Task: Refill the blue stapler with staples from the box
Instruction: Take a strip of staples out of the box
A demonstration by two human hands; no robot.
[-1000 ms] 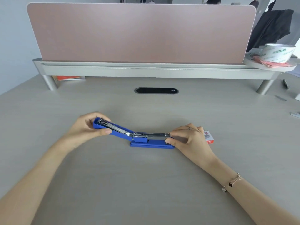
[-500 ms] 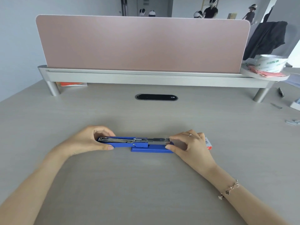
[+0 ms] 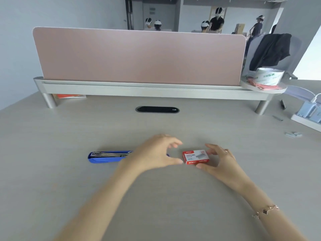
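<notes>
The blue stapler (image 3: 108, 157) lies flat on the pale wood-grain desk (image 3: 52, 171), left of centre, its top swung open so the metal staple channel faces up; its right end is hidden behind the left hand (image 3: 156, 153). That hand hovers over the desk between stapler and box with fingers curled and spread, thumb and forefinger apart in an open C facing the box, holding nothing. The hand is motion-blurred, so whether the thumb tip touches the box's left edge cannot be told. Just to its right sits the small red-and-white box of staples (image 3: 195, 157), lying flat and closed on the desk. The right hand (image 3: 218, 159), with a ring on one finger and a chain bracelet (image 3: 265, 210) at the wrist, cups the box from the right: the thumb sits at its near right corner and the fingers reach round its far right side, loosely spread rather than clamped. Behind stand a pink desk divider (image 3: 139, 54), an oval cable grommet (image 3: 157, 109), and a roll of tape (image 3: 270, 75) on the shelf at right.
</notes>
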